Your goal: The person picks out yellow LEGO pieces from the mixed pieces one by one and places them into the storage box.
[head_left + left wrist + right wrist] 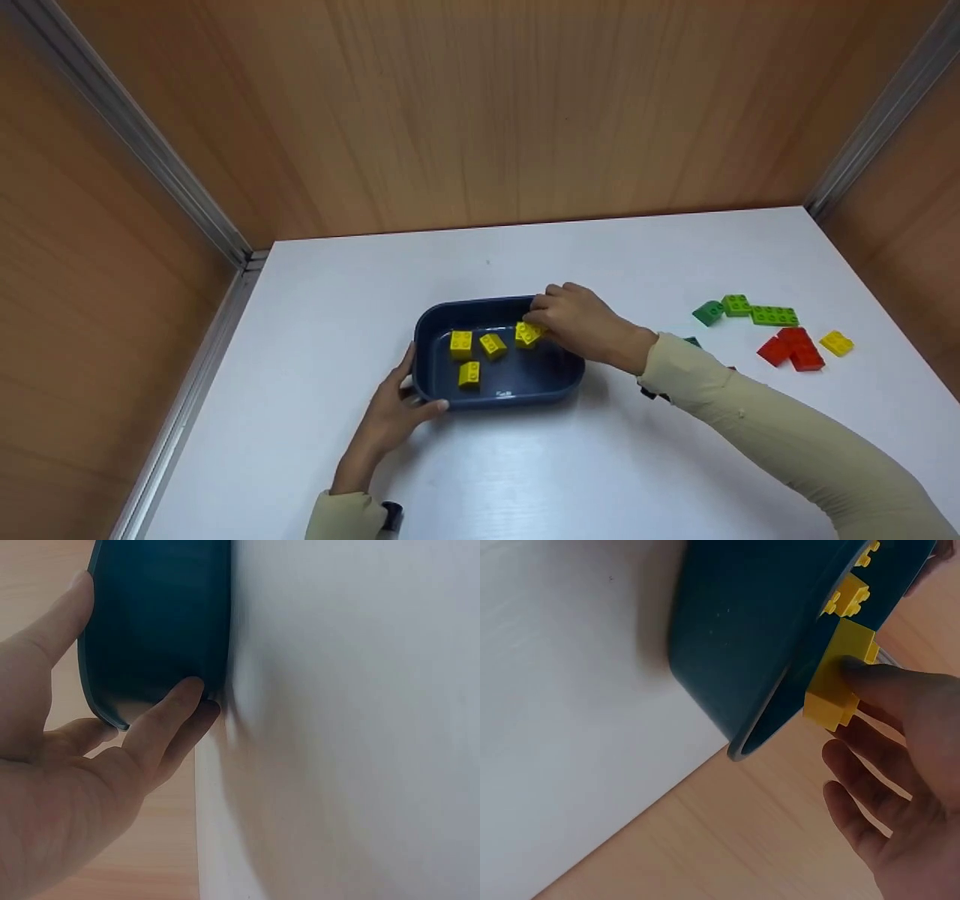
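A dark blue rectangular tray (517, 402) stands on the white table. My left hand (394, 416) grips its left end, with the thumb at the front rim and fingers against the outer wall (161, 615). My right hand (583, 322) is over the tray's right part. In the right wrist view, its thumb and fingers pinch a yellow toy brick (840, 667) at the rim. Inside the tray lie several yellow bricks, among them a left one (461, 345), a middle one (493, 346) and a front one (469, 375).
To the right on the table lie green bricks (774, 316), red bricks (804, 352) and a yellow brick (836, 343). The right forearm partly hides another dark green piece (691, 341). Wooden panels (525, 112) enclose the table at the back and sides.
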A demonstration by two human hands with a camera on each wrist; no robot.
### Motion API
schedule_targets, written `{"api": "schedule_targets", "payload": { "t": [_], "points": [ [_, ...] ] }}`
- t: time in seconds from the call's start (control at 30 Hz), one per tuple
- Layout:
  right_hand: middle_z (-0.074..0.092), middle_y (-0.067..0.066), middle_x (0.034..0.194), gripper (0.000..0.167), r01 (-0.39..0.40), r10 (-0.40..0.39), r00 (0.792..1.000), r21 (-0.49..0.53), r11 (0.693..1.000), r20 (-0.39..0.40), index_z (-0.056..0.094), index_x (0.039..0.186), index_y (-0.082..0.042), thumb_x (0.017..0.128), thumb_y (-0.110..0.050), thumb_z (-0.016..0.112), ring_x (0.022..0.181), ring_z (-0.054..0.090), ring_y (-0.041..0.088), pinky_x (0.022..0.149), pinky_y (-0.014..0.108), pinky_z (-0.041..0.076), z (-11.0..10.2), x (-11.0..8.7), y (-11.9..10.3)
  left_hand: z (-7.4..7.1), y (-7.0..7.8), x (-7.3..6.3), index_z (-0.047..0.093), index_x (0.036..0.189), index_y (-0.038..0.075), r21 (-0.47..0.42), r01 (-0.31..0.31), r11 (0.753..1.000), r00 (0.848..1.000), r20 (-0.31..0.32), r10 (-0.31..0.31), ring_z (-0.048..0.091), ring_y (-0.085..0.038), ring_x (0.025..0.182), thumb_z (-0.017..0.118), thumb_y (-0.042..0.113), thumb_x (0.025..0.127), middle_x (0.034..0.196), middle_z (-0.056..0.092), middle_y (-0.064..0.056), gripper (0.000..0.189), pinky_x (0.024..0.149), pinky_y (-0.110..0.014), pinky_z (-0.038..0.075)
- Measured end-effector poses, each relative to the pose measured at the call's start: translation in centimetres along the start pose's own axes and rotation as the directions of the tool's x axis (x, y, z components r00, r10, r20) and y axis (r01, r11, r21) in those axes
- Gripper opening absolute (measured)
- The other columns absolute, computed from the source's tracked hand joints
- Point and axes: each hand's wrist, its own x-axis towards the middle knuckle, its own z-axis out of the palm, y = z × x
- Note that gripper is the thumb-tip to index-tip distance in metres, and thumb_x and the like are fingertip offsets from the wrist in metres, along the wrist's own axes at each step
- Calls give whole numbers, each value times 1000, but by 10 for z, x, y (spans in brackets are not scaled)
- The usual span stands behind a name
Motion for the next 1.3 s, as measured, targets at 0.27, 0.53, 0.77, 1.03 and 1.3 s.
{"api": "schedule_targets", "payload": {
  "t": [0.27, 0.53, 0.77, 1.03, 1.3],
  "points": [
    [77, 4, 115, 26, 12, -11, 998, -21, 1000, 60, 80, 123, -15, 97, -18, 79, 106, 69, 24, 93, 40, 59, 3, 9, -10, 0, 1, -2, 20, 171, 22, -4, 2, 1000, 1000, -1, -2, 50, -45, 144, 88, 15, 88, 166, 36, -25, 108, 110, -46, 53],
    [78, 5, 109, 21, 61, -58, 995, -45, 997, 81, 81, 119, -13, 98, -17, 78, 101, 69, 24, 92, 42, 60, 5, 17, -18, 1, 1, -1, 19, 171, 24, 5, 16, 1000, 1000, -2, -16, 45, -44, 148, 88, 16, 89, 167, 36, -22, 107, 114, -49, 49],
    [78, 4, 109, 21, 87, -79, 989, -59, 995, 127, 82, 119, -13, 98, -17, 78, 98, 69, 23, 87, 40, 61, 7, 22, -22, 1, 1, 0, 19, 171, 23, 12, 15, 1000, 1000, -7, -15, 45, -44, 147, 87, 16, 89, 166, 37, -22, 107, 114, -50, 49],
    [79, 4, 112, 24, 98, -85, 981, -72, 993, 172, 81, 122, -12, 99, -20, 77, 97, 69, 22, 79, 35, 58, 10, 25, -28, 2, 2, -1, 19, 171, 22, 17, 13, 1000, 1000, -9, -13, 47, -47, 146, 88, 17, 88, 166, 37, -23, 108, 113, -52, 49],
    [79, 4, 115, 26, 94, -79, 972, -56, 994, 221, 79, 124, -13, 100, -23, 76, 99, 69, 22, 86, 38, 59, 14, 30, -34, 2, 2, 0, 19, 171, 22, 19, 10, 1000, 1000, -12, -10, 46, -48, 145, 89, 18, 88, 165, 38, -24, 109, 113, -54, 49]
  ]
}}
